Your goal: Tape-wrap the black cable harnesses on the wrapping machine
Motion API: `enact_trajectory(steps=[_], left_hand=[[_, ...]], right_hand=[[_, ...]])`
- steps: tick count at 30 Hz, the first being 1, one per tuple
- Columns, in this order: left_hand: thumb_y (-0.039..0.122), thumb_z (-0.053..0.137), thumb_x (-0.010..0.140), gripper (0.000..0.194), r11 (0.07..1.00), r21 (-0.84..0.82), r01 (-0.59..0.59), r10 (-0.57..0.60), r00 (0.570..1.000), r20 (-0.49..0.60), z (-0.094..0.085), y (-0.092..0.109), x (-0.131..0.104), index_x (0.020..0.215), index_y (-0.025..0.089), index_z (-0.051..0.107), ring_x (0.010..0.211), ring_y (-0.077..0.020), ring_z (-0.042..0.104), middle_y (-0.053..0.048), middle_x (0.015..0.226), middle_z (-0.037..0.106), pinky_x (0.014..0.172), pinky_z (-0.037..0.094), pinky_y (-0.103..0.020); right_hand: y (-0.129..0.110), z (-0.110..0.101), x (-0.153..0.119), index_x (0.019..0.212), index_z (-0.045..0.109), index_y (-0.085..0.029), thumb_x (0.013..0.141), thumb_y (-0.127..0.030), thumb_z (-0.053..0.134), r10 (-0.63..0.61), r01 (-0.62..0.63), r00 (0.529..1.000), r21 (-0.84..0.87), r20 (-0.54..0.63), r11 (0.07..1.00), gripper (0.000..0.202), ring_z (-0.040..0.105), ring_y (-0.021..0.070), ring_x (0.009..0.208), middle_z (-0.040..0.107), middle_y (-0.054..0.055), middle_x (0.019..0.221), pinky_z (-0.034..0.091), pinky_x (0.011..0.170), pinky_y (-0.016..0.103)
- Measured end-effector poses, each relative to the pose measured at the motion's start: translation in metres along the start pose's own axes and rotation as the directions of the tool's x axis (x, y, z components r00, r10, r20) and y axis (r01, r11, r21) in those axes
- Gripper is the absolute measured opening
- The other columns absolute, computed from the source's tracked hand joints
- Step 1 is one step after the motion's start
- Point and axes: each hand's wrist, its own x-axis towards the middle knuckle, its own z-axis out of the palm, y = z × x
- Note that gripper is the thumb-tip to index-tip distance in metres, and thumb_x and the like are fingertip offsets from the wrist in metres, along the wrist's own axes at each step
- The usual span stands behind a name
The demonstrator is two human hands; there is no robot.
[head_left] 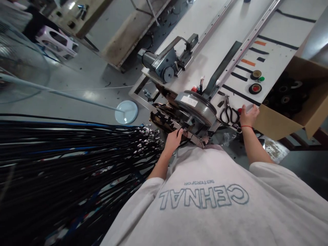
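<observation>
Just left of the round metal machine part (197, 107), my left hand (173, 140) is closed around a thin black cable or handle (180, 131). My right hand (249, 116) rests at the edge of the white table (230, 41), its fingers apart, beside a small red object (240, 111) and the black-handled scissors (230, 114). No held object shows in it. Above it on the table lie two tape rolls (255, 89) and a green cap (261, 79). Black and orange tape strips (248, 62) are stuck to the tabletop.
A big bundle of black cables (64, 153) spreads across the left. An open cardboard box (275, 123) with black rolls stands at the right. A motor unit (164, 65) sits at the table's far corner. A round white base (126, 112) and pole are on the floor.
</observation>
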Motion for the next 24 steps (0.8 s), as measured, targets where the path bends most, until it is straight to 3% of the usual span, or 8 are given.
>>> enact_trajectory(steps=[3,5,10,17,24], left_hand=[[0.046,0.038,0.099,0.037,0.988,-0.152,0.019,-0.01,0.998,0.06,0.005,-0.011,-0.009,0.083,0.019,0.058,0.068,-0.0171,0.058,-0.002,0.068,0.059,0.069,0.042,-0.026],[0.046,0.037,0.098,0.036,0.964,-0.264,0.022,0.005,0.995,0.101,0.006,-0.024,-0.017,0.084,0.02,0.056,0.067,-0.0154,0.056,0.0,0.067,0.057,0.07,0.043,-0.025],[0.049,0.038,0.096,0.038,0.949,-0.315,0.021,-0.015,1.0,0.021,0.01,-0.05,-0.032,0.077,0.02,0.052,0.06,-0.0134,0.049,0.002,0.062,0.052,0.063,0.041,-0.025],[0.052,0.042,0.096,0.041,0.917,-0.399,-0.022,-0.004,0.998,-0.065,0.022,-0.03,-0.019,0.079,0.018,0.057,0.062,-0.0131,0.05,0.0,0.064,0.055,0.06,0.039,-0.024],[0.068,0.037,0.093,0.056,0.839,-0.544,0.012,-0.027,0.999,-0.02,0.025,-0.008,-0.006,0.076,0.018,0.055,0.049,-0.0103,0.036,0.004,0.054,0.04,0.049,0.03,-0.023]], right_hand=[[-0.001,0.0,-0.001,0.146,0.036,-0.018,0.091,-0.057,0.048,0.063,-0.062,0.998,0.019,-0.03,0.998,0.069,0.039,0.0368,0.14,0.033,0.024,0.152,0.035,0.113,0.057],[-0.002,0.0,-0.001,0.146,0.037,-0.014,0.089,-0.056,0.053,0.053,-0.053,0.998,0.009,-0.03,0.999,0.072,0.038,0.0354,0.141,0.034,0.025,0.152,0.034,0.115,0.054],[-0.002,0.0,-0.002,0.145,0.038,-0.011,0.09,-0.056,0.053,0.049,-0.049,0.998,0.025,-0.025,0.999,0.073,0.037,0.0354,0.14,0.033,0.026,0.15,0.036,0.112,0.056],[0.001,0.003,0.001,0.144,0.041,-0.009,0.09,-0.054,0.055,0.049,-0.047,0.998,0.053,-0.031,0.997,0.072,0.035,0.0331,0.139,0.033,0.025,0.149,0.036,0.111,0.055],[0.01,0.013,0.004,0.141,0.044,-0.014,0.087,-0.061,0.055,0.024,-0.017,0.994,0.058,-0.108,0.998,0.073,0.04,0.0342,0.137,0.036,0.024,0.147,0.037,0.11,0.057]])
